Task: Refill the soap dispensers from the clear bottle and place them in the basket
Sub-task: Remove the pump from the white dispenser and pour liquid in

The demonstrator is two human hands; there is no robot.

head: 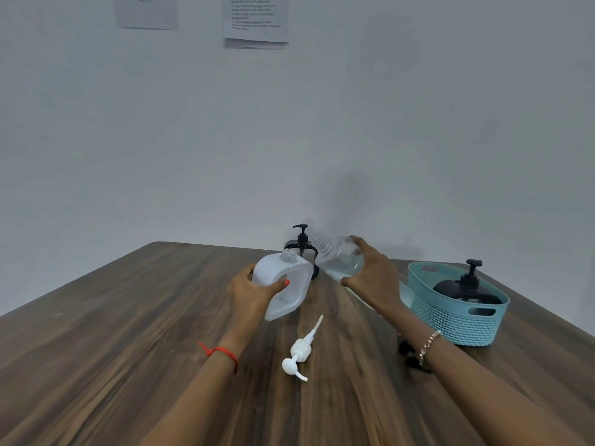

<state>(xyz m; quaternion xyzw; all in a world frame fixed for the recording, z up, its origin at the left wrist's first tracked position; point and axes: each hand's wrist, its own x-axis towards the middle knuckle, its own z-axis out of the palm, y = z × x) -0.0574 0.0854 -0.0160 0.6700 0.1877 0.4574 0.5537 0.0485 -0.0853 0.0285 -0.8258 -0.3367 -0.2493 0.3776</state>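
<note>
Looking down from the head camera, the wooden table (pixel 128 317) runs back to a rounded far-left corner against the wall, and its whole left half and near edge lie bare. The left hand (pixel 251 292) wraps the white dispenser (pixel 283 284), which is tilted with its open neck up, near the far middle. The right hand (pixel 373 275) grips the clear bottle (pixel 338 257), tipped with its mouth toward the white dispenser and liquid pooled low inside. Three dispensers show: the white one, a black dispenser (pixel 301 244) at the far edge behind it, and a second black dispenser (pixel 467 289) lying in the teal basket (pixel 457 323) near the right edge. One loose white pump (pixel 301 350) lies between the forearms.
</note>
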